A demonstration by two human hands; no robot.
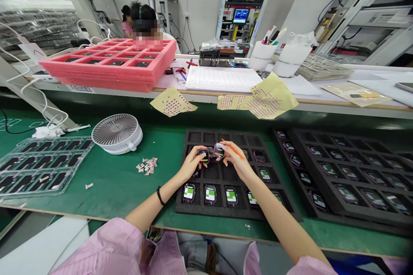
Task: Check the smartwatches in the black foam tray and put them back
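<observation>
Over the black foam tray [222, 211], my left hand [192, 162] is closed on a smartwatch [204, 156] with a lit screen. Close beside it, my right hand [235, 157] grips a second lit watch [219, 150] and also has an orange stick [234, 149] between its fingers. Several watches with green and white screens lie in the tray's front compartments, such as one watch [210, 194] below my left hand. Another watch [265, 175] sits in a compartment to the right. My right forearm hides part of the tray.
More foam trays of watches [322, 189] are stacked at the right. A round white fan [116, 133], small paper pieces [147, 166] and a clear plastic tray [69, 176] lie left. A shelf above bears pink foam trays [106, 79]. Two people sit beyond it.
</observation>
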